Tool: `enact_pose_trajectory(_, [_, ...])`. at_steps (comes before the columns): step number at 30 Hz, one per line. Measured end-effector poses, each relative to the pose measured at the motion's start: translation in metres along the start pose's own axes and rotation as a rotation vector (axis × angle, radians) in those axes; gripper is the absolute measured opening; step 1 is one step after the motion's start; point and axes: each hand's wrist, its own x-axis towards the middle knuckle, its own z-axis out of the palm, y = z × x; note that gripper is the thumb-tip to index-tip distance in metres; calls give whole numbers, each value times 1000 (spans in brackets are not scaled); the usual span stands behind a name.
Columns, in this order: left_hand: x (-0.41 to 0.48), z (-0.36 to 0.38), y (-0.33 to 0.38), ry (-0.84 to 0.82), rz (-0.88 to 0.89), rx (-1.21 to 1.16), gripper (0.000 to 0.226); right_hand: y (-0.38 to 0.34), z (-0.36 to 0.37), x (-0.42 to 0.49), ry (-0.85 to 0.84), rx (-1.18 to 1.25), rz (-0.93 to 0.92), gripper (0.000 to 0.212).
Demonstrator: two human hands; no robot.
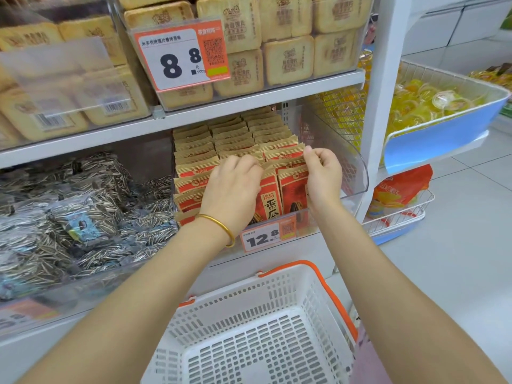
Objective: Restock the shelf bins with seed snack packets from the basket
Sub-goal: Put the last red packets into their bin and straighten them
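Your left grip (232, 187) curls over the seed packets (194, 151) in the clear bin (356, 170) at the shelf's right end; your right grip (322, 176) pinches 1 packet's top. The price tag (266, 236) reads 12.8.

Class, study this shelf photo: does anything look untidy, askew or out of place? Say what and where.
The front red seed packets in the clear bin lean unevenly between the left hand and right hand, unlike the neat rows behind. Left of it, the striped-seed bags lie in a jumbled heap. Nothing looks spilled.
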Motion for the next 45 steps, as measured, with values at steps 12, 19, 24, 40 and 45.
enact_pose_trajectory(12, [32,-10,-10,-172,-222,-211,52,-26,-21,26,-270,-15,272,21])
enact_pose_trajectory(19, [35,-1,-21,-570,-254,-90,60,-27,-13,34,-528,-92,453,33])
enact_pose_trajectory(24, [47,-4,-25,-522,-336,-114,61,-25,-21,45,-594,11,513,44])
enact_pose_trajectory(40, [72,11,-42,-502,-420,-94,66,-10,-6,65,-669,50,550,82])
enact_pose_trajectory(45, [72,20,-56,-535,-442,-68,65,-2,2,69,-711,39,543,75])
